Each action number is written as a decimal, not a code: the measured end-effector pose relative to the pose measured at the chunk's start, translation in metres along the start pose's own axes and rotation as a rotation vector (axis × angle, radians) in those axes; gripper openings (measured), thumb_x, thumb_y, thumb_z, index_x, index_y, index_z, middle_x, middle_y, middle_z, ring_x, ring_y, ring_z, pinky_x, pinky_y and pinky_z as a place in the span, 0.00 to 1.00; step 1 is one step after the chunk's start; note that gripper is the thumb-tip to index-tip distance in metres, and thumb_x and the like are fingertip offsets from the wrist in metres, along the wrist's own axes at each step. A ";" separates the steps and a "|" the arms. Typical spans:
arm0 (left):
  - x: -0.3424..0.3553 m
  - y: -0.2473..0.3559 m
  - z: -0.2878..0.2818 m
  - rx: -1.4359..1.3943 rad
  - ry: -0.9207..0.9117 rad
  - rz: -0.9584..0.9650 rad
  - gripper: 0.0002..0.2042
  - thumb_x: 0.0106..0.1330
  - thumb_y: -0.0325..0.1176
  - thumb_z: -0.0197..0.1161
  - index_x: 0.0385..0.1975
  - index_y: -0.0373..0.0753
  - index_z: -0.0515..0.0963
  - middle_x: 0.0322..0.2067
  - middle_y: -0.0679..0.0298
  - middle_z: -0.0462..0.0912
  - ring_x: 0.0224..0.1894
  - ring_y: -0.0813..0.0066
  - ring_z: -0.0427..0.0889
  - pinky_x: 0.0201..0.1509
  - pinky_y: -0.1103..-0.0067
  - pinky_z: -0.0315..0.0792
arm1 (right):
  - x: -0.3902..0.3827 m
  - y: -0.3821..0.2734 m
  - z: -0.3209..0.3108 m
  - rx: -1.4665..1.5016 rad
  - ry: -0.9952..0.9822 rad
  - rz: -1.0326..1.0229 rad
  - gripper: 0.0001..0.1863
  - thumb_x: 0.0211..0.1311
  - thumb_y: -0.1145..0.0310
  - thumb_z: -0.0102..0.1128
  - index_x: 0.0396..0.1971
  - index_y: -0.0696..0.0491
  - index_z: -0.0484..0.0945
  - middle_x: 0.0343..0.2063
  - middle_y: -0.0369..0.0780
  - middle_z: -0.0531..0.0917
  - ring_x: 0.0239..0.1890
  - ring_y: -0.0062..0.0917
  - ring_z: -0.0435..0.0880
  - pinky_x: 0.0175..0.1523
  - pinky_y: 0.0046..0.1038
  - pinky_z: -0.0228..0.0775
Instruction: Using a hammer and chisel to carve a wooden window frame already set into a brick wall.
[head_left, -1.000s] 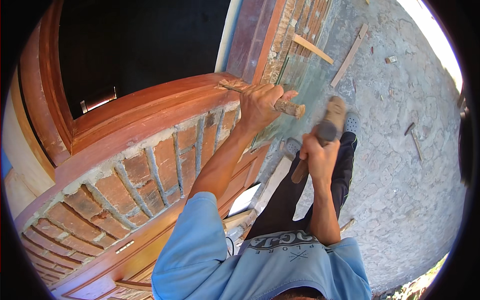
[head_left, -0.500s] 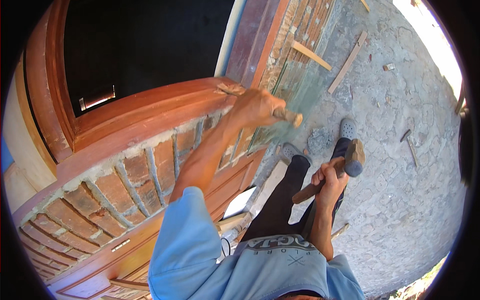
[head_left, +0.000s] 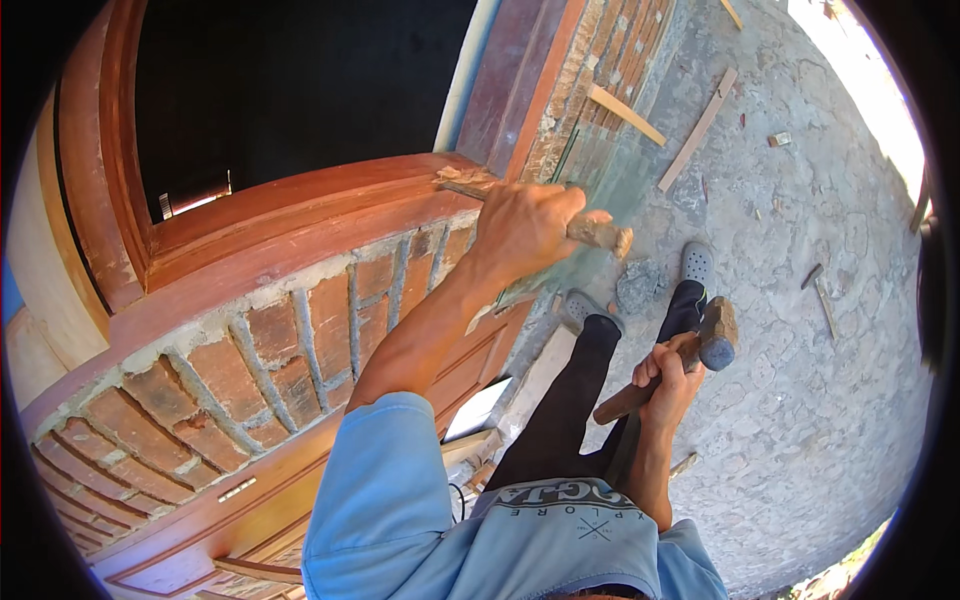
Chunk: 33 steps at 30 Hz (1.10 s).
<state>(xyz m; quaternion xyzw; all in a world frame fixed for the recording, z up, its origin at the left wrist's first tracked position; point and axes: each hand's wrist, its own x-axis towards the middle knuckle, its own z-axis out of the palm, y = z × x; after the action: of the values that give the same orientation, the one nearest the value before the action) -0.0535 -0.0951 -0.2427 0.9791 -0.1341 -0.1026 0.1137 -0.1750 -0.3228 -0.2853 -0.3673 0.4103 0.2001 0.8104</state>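
Observation:
My left hand point(head_left: 520, 225) is closed round a chisel with a worn wooden handle point(head_left: 600, 236). The chisel's blade point(head_left: 460, 187) rests against the red-brown wooden window frame point(head_left: 290, 204), near the sill's right-hand corner, where some splintered wood shows. Lower and to the right, my right hand point(head_left: 665, 385) grips a heavy mallet by its wooden shaft, its blunt head point(head_left: 718, 335) held out above my right leg, away from the chisel.
Brickwork point(head_left: 240, 380) runs under the sill. Glass panes point(head_left: 600, 170) lean along the wall on the right. Wood strips point(head_left: 697, 130), a hammer point(head_left: 826, 308) and a grey rubble lump point(head_left: 637, 285) lie on the concrete floor point(head_left: 820, 420). Wooden panels point(head_left: 160, 535) stand below the bricks.
My right hand has swung the mallet down and to the right, away from the chisel handle. My left hand has moved slightly, still holding the chisel at the frame.

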 end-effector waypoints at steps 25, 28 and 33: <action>0.020 -0.003 -0.006 -0.014 -0.093 -0.290 0.10 0.55 0.38 0.69 0.21 0.40 0.79 0.14 0.54 0.77 0.20 0.50 0.78 0.25 0.62 0.67 | 0.057 -0.050 0.086 -0.601 -0.378 -0.101 0.07 0.54 0.75 0.56 0.21 0.53 0.68 0.10 0.34 0.68 0.12 0.18 0.67 0.19 0.23 0.58; 0.001 0.000 -0.010 0.015 -0.169 -0.293 0.08 0.54 0.38 0.70 0.23 0.41 0.81 0.17 0.54 0.79 0.22 0.51 0.80 0.27 0.61 0.69 | 0.040 -0.056 0.056 -0.045 -0.208 -0.162 0.03 0.53 0.76 0.54 0.24 0.58 0.71 0.14 0.37 0.74 0.15 0.17 0.71 0.21 0.24 0.61; 0.010 0.007 -0.005 -0.005 -0.178 -0.208 0.07 0.54 0.38 0.71 0.25 0.43 0.83 0.20 0.55 0.81 0.24 0.51 0.82 0.28 0.60 0.70 | 0.038 0.014 0.047 -0.535 -0.171 -0.292 0.04 0.53 0.73 0.56 0.24 0.56 0.71 0.14 0.35 0.73 0.15 0.17 0.71 0.21 0.24 0.61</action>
<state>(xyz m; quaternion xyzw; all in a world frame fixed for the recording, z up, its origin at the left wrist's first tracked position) -0.0450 -0.1033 -0.2382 0.9744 -0.0413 -0.2006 0.0927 -0.1371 -0.2775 -0.3036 -0.6042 0.2166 0.2124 0.7368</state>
